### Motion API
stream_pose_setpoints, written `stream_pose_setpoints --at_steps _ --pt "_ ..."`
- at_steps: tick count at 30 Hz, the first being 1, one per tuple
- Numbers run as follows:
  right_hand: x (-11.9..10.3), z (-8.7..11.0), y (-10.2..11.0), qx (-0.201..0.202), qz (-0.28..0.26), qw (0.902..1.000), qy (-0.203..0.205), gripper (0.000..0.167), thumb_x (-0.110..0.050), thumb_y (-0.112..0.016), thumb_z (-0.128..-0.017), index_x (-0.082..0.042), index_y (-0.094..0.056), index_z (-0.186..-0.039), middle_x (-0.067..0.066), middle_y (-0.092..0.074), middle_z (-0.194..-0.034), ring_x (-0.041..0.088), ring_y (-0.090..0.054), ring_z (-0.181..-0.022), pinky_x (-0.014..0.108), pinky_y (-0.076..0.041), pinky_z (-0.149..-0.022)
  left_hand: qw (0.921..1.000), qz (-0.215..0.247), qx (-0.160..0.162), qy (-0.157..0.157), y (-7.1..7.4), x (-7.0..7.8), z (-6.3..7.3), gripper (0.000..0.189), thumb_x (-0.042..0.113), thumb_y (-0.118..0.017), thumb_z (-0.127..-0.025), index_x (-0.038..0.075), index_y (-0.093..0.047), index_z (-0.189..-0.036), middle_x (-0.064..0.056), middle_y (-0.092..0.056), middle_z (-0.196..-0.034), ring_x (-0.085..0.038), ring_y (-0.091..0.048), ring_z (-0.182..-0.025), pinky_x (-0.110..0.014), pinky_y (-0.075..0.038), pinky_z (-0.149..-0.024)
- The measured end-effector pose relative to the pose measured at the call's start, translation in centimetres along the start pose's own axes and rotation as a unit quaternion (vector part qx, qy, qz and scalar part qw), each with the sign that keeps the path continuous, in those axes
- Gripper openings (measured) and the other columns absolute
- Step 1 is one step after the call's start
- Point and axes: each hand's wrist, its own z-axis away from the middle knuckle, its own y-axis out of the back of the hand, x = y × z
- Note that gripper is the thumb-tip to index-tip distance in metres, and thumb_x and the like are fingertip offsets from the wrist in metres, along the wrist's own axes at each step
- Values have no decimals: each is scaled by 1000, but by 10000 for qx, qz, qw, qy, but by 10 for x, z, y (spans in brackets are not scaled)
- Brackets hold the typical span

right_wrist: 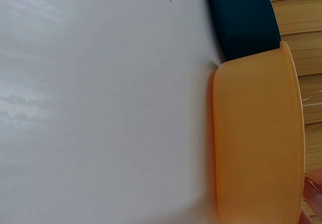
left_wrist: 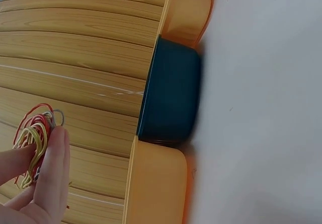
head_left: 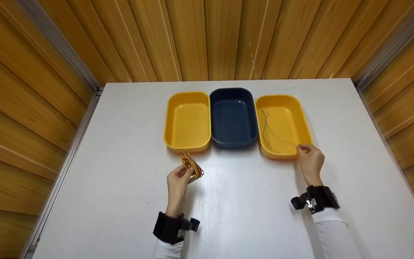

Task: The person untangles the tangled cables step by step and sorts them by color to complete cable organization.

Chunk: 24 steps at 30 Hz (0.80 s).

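My left hand pinches a coiled bundle of thin wires, just in front of the left yellow bin. In the left wrist view the wire bundle shows red, yellow and grey loops between thumb and fingers. At the near right corner of the right yellow bin, my right hand pinches one end of a thin strand. The rest of that strand trails down into the bin, along its left side. Only a bit of the right hand's fingers shows in the right wrist view, behind the bin wall.
A dark blue bin stands between the two yellow ones, all three side by side on a white table. Wood-look panels rise behind the table and on both sides. Each wrist wears a black camera strap.
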Motion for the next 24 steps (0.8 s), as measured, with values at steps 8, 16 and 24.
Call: stream_pose_setpoints --at_steps 8,16,24 --pt "-3 -1 -2 -125 398 9990 140 15 3 -68 -90 15 -74 -97 33 -74 -95 25 -71 -66 14 -46 -63 9999 56 -146 19 -4 -1 0 33 -7 -57 -95 -26 -58 -122 -26 -75 -102 -7 -71 -79 -20 -64 -70" --pt "-8 2 -2 -431 341 9984 140 20 0 -68 -92 17 -73 -100 35 -71 -104 54 -67 -102 60 -44 -99 9997 34 -219 78 -8 -1 0 33 -8 -57 -94 -26 -58 -122 -24 -75 -100 -6 -70 -77 -21 -64 -70" --pt "-14 11 3 -123 160 9993 319 15 1 -73 -88 15 -75 -95 35 -73 -97 15 -54 -67 9 -32 -59 9994 -73 -331 26 -12 -1 0 34 -7 -58 -92 -26 -58 -121 -27 -75 -102 -5 -70 -77 -20 -64 -69"
